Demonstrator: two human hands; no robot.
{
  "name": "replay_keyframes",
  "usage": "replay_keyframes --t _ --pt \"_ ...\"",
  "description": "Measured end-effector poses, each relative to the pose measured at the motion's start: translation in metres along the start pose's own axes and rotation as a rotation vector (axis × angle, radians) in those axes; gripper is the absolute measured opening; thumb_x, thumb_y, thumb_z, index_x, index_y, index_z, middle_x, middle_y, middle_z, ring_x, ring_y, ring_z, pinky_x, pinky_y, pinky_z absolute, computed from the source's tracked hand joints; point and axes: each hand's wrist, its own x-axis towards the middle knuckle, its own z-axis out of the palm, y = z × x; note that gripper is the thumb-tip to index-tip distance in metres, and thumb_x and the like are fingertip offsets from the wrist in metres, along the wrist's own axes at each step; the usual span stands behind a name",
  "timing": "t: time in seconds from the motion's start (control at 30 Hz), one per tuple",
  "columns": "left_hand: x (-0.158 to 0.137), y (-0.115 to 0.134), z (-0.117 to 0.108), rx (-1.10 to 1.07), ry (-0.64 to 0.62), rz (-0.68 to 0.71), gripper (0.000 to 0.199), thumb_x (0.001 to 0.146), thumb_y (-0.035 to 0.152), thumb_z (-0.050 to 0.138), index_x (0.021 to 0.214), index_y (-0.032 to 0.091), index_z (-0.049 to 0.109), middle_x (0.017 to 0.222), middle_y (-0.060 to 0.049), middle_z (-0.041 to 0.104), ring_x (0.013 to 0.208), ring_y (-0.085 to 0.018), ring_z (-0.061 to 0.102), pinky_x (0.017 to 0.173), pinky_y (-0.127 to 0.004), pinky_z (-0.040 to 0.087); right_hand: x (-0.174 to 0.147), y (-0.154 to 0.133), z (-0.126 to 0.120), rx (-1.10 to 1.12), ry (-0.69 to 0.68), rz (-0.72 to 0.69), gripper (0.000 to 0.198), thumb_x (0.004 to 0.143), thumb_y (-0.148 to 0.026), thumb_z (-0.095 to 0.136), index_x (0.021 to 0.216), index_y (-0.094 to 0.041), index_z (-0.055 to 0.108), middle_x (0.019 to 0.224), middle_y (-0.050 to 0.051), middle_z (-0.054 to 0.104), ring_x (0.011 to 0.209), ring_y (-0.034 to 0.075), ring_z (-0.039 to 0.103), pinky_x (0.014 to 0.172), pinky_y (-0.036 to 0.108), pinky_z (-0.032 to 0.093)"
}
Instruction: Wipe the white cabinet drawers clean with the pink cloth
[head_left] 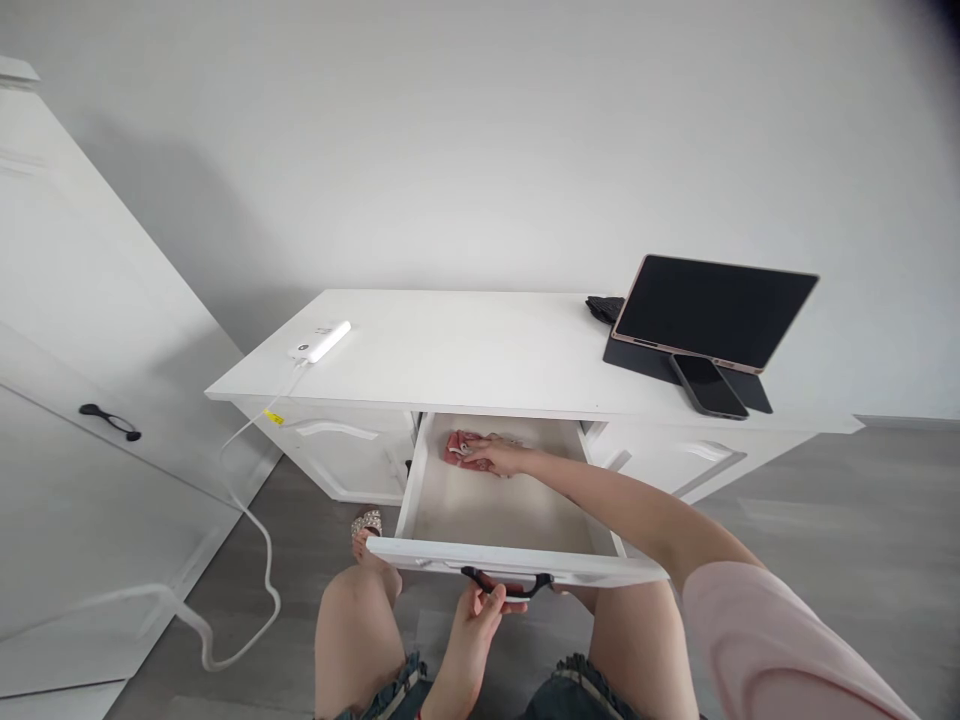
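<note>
A white drawer (517,515) is pulled out of the white cabinet. At its front, my left hand (480,615) has its fingers wrapped round the black handle (536,585). My right hand (496,455) reaches inside the drawer, pressing a crumpled reddish-pink cloth (454,447) against the drawer bottom near the back left. Part of the cloth is hidden under my fingers. The drawer bottom is pale.
On the cabinet top (465,350) lie a white power bank (322,342) with a cable (268,560), a tablet (716,312) propped on a dark cover, a phone (709,386) and a black item (604,308). A white wardrobe (90,480) stands at left. My knees are beneath the drawer.
</note>
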Motion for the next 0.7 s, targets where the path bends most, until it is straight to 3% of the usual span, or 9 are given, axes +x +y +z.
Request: replay_keyframes --t 0.13,0.23,0.33,0.53,0.7 --pt "-0.003 0.003 -0.003 0.052 -0.001 -0.028 0.046 0.056 0.054 0.087 0.075 0.018 0.065 0.082 -0.008 0.072 0.07 -0.025 0.073 0.087 -0.044 0.052 -0.009 -0.009 0.005 -0.01 -0.061 -0.1 0.072 0.068 0.005 0.059 0.13 -0.03 0.063 0.153 0.004 0.043 0.135 0.03 0.045 0.108 0.044 0.038" --pt "-0.007 0.006 -0.004 0.062 -0.023 -0.023 0.039 0.062 0.05 0.085 0.076 0.019 0.066 0.086 -0.008 0.072 0.078 -0.027 0.073 0.091 -0.043 0.051 -0.017 -0.02 0.006 0.017 -0.112 -0.173 0.068 0.065 0.003 0.063 0.127 -0.026 0.065 0.151 0.009 0.046 0.137 0.029 0.044 0.109 0.046 0.034" --pt "-0.009 0.007 -0.004 0.049 -0.039 -0.021 0.034 0.066 0.047 0.083 0.076 0.019 0.066 0.086 -0.007 0.072 0.079 -0.026 0.073 0.091 -0.041 0.05 -0.028 -0.033 0.008 0.056 -0.152 -0.205 0.064 0.066 0.003 0.064 0.122 -0.028 0.068 0.149 0.007 0.049 0.135 0.028 0.047 0.107 0.045 0.034" --pt "-0.008 0.007 -0.002 0.04 -0.021 -0.008 0.035 0.063 0.048 0.085 0.074 0.019 0.067 0.08 -0.003 0.069 0.072 -0.023 0.072 0.084 -0.038 0.051 -0.053 -0.05 0.02 0.03 -0.254 -0.291 0.06 0.07 0.001 0.064 0.121 -0.028 0.068 0.15 0.006 0.047 0.135 0.029 0.046 0.105 0.045 0.037" --pt "-0.007 0.009 0.003 0.057 0.032 -0.008 0.044 0.053 0.051 0.089 0.071 0.018 0.066 0.082 -0.004 0.068 0.075 -0.024 0.071 0.082 -0.039 0.054 -0.076 -0.05 0.025 0.117 -0.235 -0.397 0.056 0.069 -0.008 0.07 0.119 -0.034 0.069 0.145 0.0 0.054 0.136 0.028 0.046 0.105 0.042 0.037"
